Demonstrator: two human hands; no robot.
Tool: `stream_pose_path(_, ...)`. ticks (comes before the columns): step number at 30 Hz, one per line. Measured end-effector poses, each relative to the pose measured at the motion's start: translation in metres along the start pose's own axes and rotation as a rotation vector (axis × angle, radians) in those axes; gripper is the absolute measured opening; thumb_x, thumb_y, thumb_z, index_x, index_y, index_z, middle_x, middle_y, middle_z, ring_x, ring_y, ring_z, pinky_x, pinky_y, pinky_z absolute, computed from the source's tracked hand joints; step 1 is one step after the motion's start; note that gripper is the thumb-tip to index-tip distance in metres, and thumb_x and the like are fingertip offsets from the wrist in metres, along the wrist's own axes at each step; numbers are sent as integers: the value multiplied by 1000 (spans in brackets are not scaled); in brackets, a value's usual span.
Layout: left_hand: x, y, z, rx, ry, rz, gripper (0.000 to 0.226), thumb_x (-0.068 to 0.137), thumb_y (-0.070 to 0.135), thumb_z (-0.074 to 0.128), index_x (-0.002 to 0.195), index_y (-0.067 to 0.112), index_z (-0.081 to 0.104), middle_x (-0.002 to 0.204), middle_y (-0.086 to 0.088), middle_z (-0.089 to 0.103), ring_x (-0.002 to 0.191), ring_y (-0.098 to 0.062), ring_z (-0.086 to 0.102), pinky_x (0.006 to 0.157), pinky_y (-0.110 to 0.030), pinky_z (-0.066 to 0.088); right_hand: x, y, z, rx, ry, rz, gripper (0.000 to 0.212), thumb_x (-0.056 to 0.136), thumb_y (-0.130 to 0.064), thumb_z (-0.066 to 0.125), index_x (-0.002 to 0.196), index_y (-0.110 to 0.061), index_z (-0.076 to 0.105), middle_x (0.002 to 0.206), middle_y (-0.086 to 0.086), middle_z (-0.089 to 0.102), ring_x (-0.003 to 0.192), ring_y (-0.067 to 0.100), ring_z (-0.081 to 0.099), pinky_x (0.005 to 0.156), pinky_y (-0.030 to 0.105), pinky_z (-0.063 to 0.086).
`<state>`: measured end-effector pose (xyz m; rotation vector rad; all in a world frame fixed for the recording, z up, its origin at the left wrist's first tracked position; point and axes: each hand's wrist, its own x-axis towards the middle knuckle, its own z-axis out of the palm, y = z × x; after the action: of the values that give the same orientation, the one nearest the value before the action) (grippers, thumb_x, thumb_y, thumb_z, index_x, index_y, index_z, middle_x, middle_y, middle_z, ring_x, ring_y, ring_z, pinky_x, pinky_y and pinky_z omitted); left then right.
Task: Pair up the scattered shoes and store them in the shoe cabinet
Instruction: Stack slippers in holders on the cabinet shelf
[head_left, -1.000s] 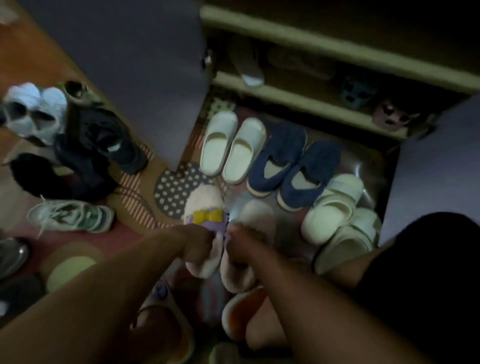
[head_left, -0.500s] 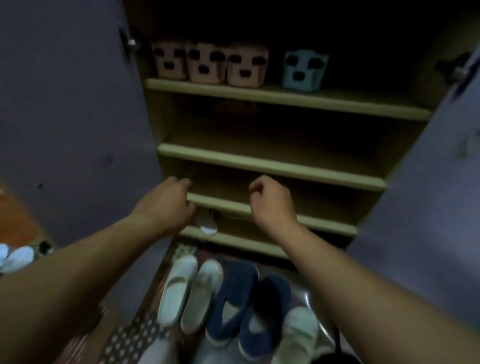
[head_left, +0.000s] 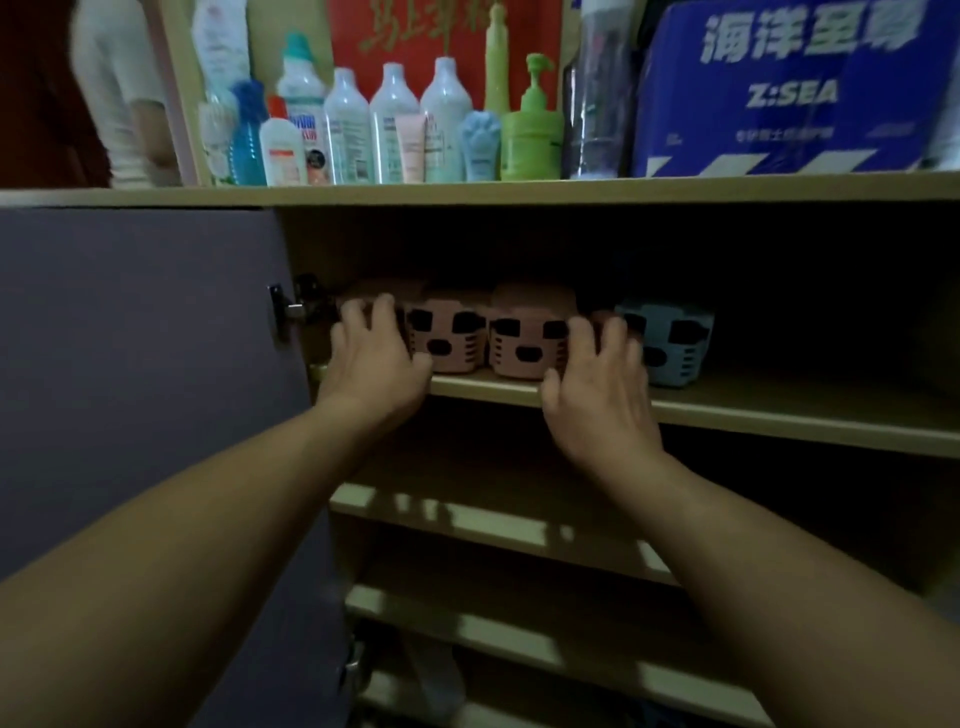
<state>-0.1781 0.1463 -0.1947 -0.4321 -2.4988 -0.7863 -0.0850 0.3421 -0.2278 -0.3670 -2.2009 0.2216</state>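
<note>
Both bare forearms reach up and forward from the lower corners, converging slightly toward the middle of the view. The left hand (head_left: 375, 358) is seen from the back, palm facing away, fingers (head_left: 385, 312) spread and slightly curled, thumb angled off to the right — it grips nothing that can be seen. The right hand (head_left: 597, 395) sits a little lower and well apart from the left, also back-up with the wrist bent, its fingers (head_left: 615, 332) splayed and raised and the thumb held out on the left side — likewise not closed on anything.
</note>
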Motion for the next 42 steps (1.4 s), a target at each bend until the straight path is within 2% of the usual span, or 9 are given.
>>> stream_pose_path(5, 39, -8, 10, 54, -29, -141, 69, 91, 33, 57, 151, 17, 26, 164, -11, 4, 148, -38, 14, 116, -53, 27, 10, 3, 15, -36, 49, 107, 56, 85, -43, 57, 134, -25, 35, 124, 11, 42, 76, 19, 39, 63, 33, 34)
stream_pose_path(19, 45, -17, -11, 111, 65, -116, 76, 81, 49, 75, 132, 14, 32, 143, -19, 27, 119, -47, 51, 98, -52, 45, 15, 6, 23, -42, 5, 125, 25, 84, -46, 53, 100, -28, 46, 85, 1, 38, 58, 10, 33, 45, 24, 19)
stream_pose_path(22, 8, -7, -27, 35, 130, -100, 65, 80, 47, 77, 120, 14, 38, 134, -16, 35, 114, -44, 53, 93, -50, 47, 15, 5, 11, 4, -107, 132, 42, 88, -45, 55, 124, -26, 44, 102, 6, 45, 75, 17, 45, 52, 26, 31)
stream_pose_path(26, -76, 6, -55, -37, 253, -113, 53, 80, 48, 74, 108, 22, 38, 130, -9, 37, 114, -40, 49, 86, -46, 46, -15, -6, -34, 284, -100, 201, 71, 91, -35, 58, 151, -30, 21, 151, 5, 28, 133, 29, 37, 100, 41, 43)
stream_pose_path(29, -170, -4, -71, -141, 327, -68, 51, 77, 46, 74, 100, 25, 33, 126, -3, 32, 110, -34, 48, 82, -37, 44, -89, -29, -62, 526, -79, 285, 55, 92, -30, 56, 144, -27, 38, 145, 1, 37, 129, 19, 43, 98, 28, 38)
stream_pose_path(31, -251, -19, -70, -204, 333, -52, 51, 76, 42, 75, 98, 22, 34, 123, -6, 33, 105, -29, 46, 88, -32, 42, -159, -50, -69, 645, -311, 401, 36, 93, -32, 57, 127, -22, 55, 130, 3, 53, 117, 21, 54, 98, 28, 42)
stream_pose_path(34, -381, -44, -49, -196, 228, -199, 52, 71, 41, 80, 86, 18, 36, 99, -11, 46, 90, -22, 41, 78, -33, 36, -280, -77, -66, 1066, -798, 718, 29, 100, -43, 50, 109, -20, 65, 110, 7, 68, 112, 32, 63, 103, 50, 48)
stream_pose_path(37, -504, -65, -28, -158, -75, -588, 50, 69, 39, 83, 84, 15, 42, 93, -11, 46, 88, -31, 49, 76, -40, 41, -405, -91, -64, 1322, -1250, 1092, 53, 97, -57, 49, 129, -16, 63, 121, 14, 70, 115, 35, 65, 106, 50, 46)
stream_pose_path(42, -612, -106, -30, -51, -948, -732, 47, 75, 43, 76, 98, 10, 52, 115, -17, 52, 106, -32, 56, 88, -37, 50, -577, -80, -78, 978, -1315, 1381, 56, 91, -28, 71, 142, -16, 48, 115, 3, 67, 102, 20, 66, 102, 35, 47)
